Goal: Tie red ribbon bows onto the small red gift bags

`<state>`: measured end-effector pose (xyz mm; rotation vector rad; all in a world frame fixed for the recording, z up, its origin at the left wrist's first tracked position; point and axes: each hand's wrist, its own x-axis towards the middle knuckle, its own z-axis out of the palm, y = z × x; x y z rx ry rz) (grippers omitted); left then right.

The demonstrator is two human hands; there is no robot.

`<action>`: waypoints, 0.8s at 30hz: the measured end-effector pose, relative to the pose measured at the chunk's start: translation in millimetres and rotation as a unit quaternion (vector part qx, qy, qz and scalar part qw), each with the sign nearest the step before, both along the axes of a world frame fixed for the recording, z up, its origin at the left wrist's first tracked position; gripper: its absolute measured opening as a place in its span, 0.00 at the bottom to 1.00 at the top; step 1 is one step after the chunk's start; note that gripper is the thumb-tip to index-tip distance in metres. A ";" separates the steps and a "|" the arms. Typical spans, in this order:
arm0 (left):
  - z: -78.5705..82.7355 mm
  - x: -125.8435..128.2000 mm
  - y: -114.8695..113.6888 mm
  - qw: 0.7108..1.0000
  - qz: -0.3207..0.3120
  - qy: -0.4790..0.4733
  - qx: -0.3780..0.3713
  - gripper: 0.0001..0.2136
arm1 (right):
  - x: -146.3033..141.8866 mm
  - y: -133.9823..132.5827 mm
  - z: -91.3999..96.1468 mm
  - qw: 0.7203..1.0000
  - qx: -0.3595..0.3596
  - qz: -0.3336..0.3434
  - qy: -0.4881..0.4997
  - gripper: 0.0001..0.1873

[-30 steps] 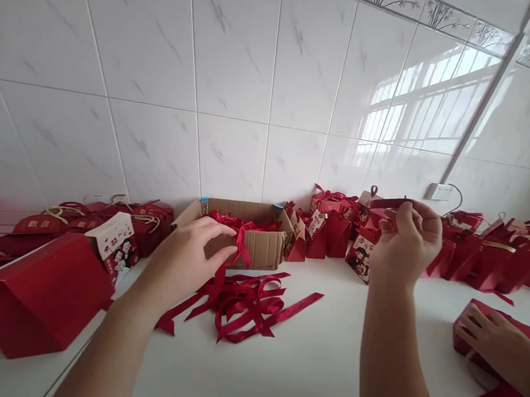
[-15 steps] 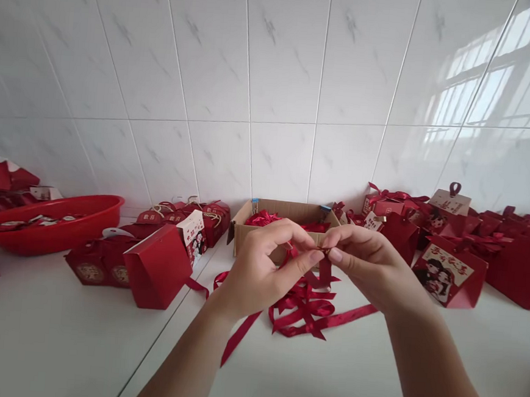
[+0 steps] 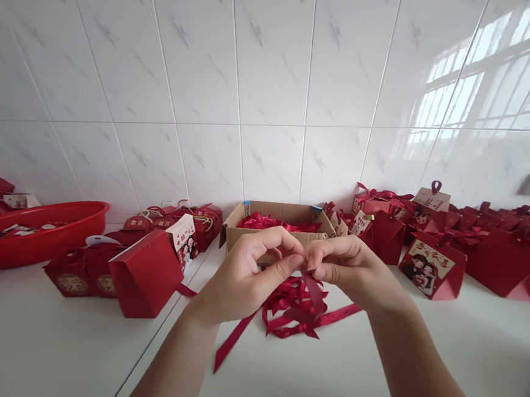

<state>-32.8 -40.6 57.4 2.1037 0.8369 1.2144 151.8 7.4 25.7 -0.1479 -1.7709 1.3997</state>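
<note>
Where your hands meet: the held ribbon (image 3: 316, 297) hangs from the fingertips, in front of the ribbon pile (image 3: 292, 289) and the cardboard box (image 3: 246, 240) on the far side of the desk (image 3: 273, 376).
Your right hand (image 3: 355, 271): its grip pinches the held ribbon between thumb and forefinger.
Your left hand (image 3: 252, 277): thumb and forefinger nearly close beside it; you cannot tell whether this grip pinches ribbon too, as the fingers hide it.
Slip risk: ribbon this smooth-looking could slide out of a light pinch and drop onto the pile.
Tangle risk: the hanging end is near loops of similar colour, so lowering your hands could snag one.
Loose end (image 3: 235, 341): it runs out near left, below your left hand; a brushing wrist might drag the pile askew.
Since one second ago: your hands were well apart, left by the box, right raised far right; now they meet. Another person's hand at right has gone from view, and more of the red basin (image 3: 60, 237) shows at left.
</note>
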 end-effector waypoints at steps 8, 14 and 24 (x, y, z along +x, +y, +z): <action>0.7 -3.9 2.5 0.993 -0.076 0.010 -0.085 0.09 | -4.2 -1.1 0.3 0.998 0.020 0.051 -0.012 0.03; -5.9 -51.2 43.2 0.934 0.343 0.094 0.022 0.10 | -5.3 -1.6 -0.2 0.999 0.012 -0.039 -0.010 0.03; -55.6 -171.2 105.5 0.694 0.700 0.140 -0.087 0.25 | 2.2 -6.6 1.6 0.998 0.065 -0.006 0.003 0.04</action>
